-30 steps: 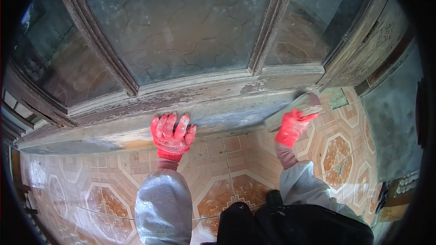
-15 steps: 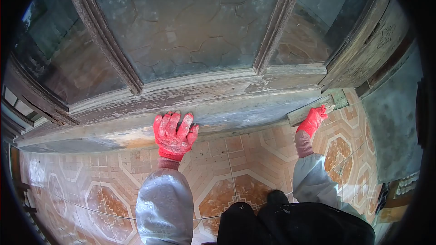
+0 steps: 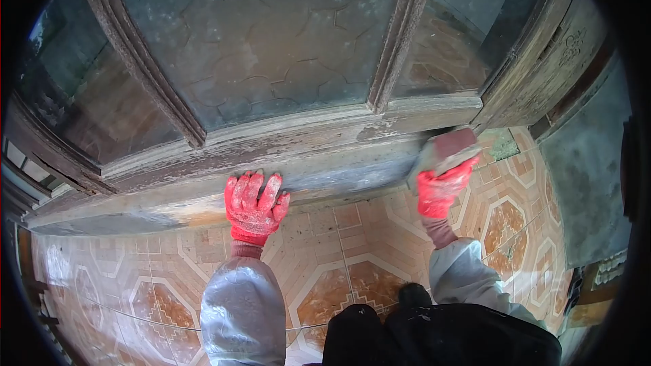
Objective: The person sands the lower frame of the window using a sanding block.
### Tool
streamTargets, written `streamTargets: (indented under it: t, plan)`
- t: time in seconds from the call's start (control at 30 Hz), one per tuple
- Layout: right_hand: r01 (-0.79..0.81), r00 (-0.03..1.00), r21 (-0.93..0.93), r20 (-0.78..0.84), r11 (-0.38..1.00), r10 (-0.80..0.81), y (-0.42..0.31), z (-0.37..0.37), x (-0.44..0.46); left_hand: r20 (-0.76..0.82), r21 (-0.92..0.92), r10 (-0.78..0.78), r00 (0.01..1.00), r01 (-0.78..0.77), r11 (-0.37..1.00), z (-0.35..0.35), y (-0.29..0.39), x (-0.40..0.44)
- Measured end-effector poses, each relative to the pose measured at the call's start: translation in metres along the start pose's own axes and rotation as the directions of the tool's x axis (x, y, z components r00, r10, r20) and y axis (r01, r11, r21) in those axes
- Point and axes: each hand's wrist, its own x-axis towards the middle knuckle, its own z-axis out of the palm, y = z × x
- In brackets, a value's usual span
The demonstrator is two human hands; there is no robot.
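Note:
My left hand (image 3: pixel 255 209), in a red glove with pale dust on it, lies on the edge of the ledge (image 3: pixel 325 175) below the glazed wooden frame. Its fingers are stretched and slightly apart, holding nothing. Farther right, my right hand (image 3: pixel 441 188), gloved in red too, is closed around a rectangular block (image 3: pixel 454 146) with a reddish-brown face. The block is tilted up against the right end of the ledge, close to the lower rail (image 3: pixel 298 134) of the frame. Motion blurs it, and its exact kind is not clear.
Glass panes (image 3: pixel 271 34) in weathered wooden bars rise ahead. A wooden post (image 3: pixel 542 61) stands at the right, beside a grey panel (image 3: pixel 593 183). Patterned tiles (image 3: pixel 319 230) cover the floor, with a greenish patch (image 3: pixel 504 145) near the post. My dark-clothed legs (image 3: pixel 434 335) are below.
My right hand has raised the block from near the floor and moved left, turning its reddish-brown face into view. The left hand stays on the ledge; the view has shifted slightly.

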Motion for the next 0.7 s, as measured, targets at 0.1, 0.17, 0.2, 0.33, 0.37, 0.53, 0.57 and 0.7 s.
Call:
streamTargets:
  t: [0.1,0.17,0.2,0.33,0.37,0.53,0.57,0.7]
  plan:
    - [-0.478,0.861,0.113,-0.136,0.871,0.491,0.062,0.01,0.039,-0.04,0.002,-0.026,0.999,0.026,1.0,0.006,0.003,-0.001]
    - [-0.583,0.796,0.087,-0.14,0.808,0.589,0.033,0.003,0.046,-0.055,0.005,-0.048,0.997,0.048,0.999,0.008,0.005,-0.001]
    - [-0.621,0.774,0.012,-0.145,0.784,0.616,0.011,0.002,0.042,-0.073,0.018,-0.033,0.997,0.034,0.999,0.008,0.005,0.0]
    - [0.117,0.989,0.087,0.081,0.989,-0.124,-0.056,0.006,-0.039,-0.054,0.027,-0.014,0.998,0.015,1.0,0.007,0.003,0.0]
    - [0.303,0.93,0.164,0.163,0.939,-0.328,-0.065,0.005,-0.048,-0.054,0.026,-0.016,0.998,0.017,1.0,0.006,0.003,-0.001]
    - [0.411,0.845,0.185,0.292,0.893,-0.449,-0.06,-0.001,-0.034,0.012,0.002,0.016,1.0,-0.016,1.0,0.0,-0.002,-0.001]
    - [0.335,0.899,0.198,0.223,0.921,-0.376,-0.046,-0.007,-0.024,0.014,0.005,0.011,1.0,-0.011,1.0,0.0,-0.003,-0.002]
    - [-0.461,0.886,-0.091,-0.001,0.883,0.463,0.019,0.001,0.032,-0.047,0.0,0.0,0.999,0.0,1.0,0.007,0.0,-0.001]
